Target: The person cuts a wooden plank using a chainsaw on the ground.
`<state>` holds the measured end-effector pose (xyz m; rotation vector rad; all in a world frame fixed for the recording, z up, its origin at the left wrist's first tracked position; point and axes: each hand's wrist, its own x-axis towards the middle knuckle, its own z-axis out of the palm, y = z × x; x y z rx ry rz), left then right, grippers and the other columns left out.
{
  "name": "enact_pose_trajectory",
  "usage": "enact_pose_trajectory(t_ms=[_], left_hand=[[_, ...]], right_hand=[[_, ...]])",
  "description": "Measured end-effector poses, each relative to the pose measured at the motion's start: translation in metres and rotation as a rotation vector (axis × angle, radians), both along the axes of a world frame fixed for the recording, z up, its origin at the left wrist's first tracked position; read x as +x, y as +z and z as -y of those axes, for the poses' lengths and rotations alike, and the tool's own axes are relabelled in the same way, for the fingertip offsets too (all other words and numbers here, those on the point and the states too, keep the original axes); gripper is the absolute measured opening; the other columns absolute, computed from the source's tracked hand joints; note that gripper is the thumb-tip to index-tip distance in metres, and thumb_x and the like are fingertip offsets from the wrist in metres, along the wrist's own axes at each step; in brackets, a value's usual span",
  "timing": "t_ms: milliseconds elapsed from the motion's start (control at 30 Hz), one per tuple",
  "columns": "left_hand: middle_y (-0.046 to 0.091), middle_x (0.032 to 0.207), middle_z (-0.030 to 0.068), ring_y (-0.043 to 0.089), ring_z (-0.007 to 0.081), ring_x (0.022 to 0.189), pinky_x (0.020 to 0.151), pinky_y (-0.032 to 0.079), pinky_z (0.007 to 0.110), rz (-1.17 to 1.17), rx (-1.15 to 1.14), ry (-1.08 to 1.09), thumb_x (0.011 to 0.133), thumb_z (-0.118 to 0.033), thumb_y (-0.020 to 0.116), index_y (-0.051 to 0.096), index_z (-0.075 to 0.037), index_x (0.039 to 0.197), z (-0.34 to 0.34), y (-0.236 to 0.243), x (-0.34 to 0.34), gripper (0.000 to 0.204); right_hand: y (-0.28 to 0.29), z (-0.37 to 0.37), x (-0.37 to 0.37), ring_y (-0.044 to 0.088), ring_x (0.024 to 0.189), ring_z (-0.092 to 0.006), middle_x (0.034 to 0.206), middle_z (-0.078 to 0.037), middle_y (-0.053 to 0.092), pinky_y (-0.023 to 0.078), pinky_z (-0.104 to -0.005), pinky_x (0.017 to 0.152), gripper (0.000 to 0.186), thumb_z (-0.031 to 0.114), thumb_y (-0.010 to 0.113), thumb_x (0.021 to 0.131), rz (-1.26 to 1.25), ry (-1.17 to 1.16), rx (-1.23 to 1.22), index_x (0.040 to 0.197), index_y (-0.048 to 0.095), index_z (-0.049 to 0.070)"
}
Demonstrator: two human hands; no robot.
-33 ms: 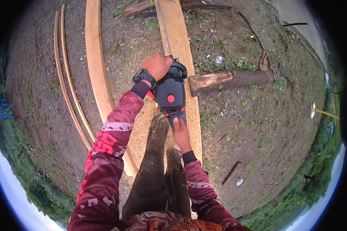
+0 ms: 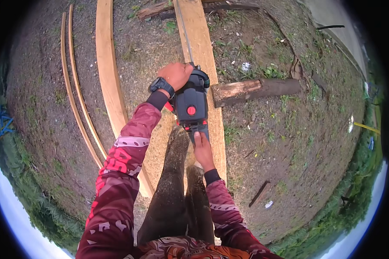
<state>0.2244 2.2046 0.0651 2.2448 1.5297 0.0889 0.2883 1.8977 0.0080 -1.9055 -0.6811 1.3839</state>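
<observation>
A black and red chainsaw (image 2: 190, 103) is over a long, thick wooden plank (image 2: 199, 32), its thin bar pointing away from me along the plank's left part. My left hand (image 2: 176, 76), with a black watch at the wrist, is closed around the front handle. Behind the motor body, my right hand (image 2: 203, 151) grips the rear handle, thumb on top; its other fingers are mostly hidden underneath. Pale sawdust lies on the ground to the left of the plank and on my dark trousers (image 2: 173, 185). Whether the bar is inside the wood I cannot tell.
A dark log (image 2: 259, 91) meets the plank's right side, and another log (image 2: 155, 9) lies at its far end. To the left are a second plank (image 2: 110, 64) and two thin strips (image 2: 75, 56). A short wood scrap (image 2: 259, 194) lies right of my feet.
</observation>
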Motion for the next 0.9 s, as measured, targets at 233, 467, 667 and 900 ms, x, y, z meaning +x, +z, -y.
enact_pose_trajectory(t_ms=[233,467,667,900], left_hand=[[0.074,0.096,0.0218,0.07,0.046,0.09,0.081,0.057,0.055,-0.013,-0.062,0.009,0.1,-0.04,0.046,0.075,-0.007,0.094,0.044,0.012,0.001,0.044],[0.073,0.097,0.0227,0.069,0.0466,0.089,0.081,0.056,0.055,-0.028,-0.026,-0.064,0.1,-0.04,0.045,0.075,-0.007,0.094,0.074,-0.011,-0.012,0.045],[0.073,0.094,0.0237,0.069,0.0473,0.086,0.078,0.055,0.056,-0.022,-0.05,-0.019,0.1,-0.04,0.044,0.074,-0.006,0.094,0.118,-0.009,-0.009,0.046],[0.073,0.088,0.0241,0.07,0.0472,0.083,0.078,0.056,0.055,0.009,-0.071,0.03,0.101,-0.044,0.043,0.076,-0.006,0.088,0.161,-0.003,-0.009,0.052]], right_hand=[[-0.001,0.036,0.001,0.062,0.108,-0.0519,0.107,-0.031,0.067,0.047,-0.052,0.094,0.057,0.051,0.039,0.11,-0.037,0.014,-0.086,0.126,0.058,0.0],[-0.01,0.075,-0.01,0.061,0.107,-0.0529,0.106,-0.032,0.066,0.046,-0.0528,0.092,0.058,0.052,0.039,0.11,-0.051,0.009,-0.053,0.124,0.058,-0.001],[-0.017,0.117,-0.011,0.05,0.068,-0.0148,0.078,-0.005,0.055,0.042,-0.0341,0.064,0.051,0.046,0.043,0.111,0.015,-0.014,0.023,0.119,0.061,-0.001],[-0.016,0.16,-0.016,0.056,0.088,-0.0373,0.094,-0.021,0.061,0.045,-0.0457,0.079,0.05,0.044,0.042,0.111,-0.007,-0.023,-0.002,0.119,0.059,-0.003]])
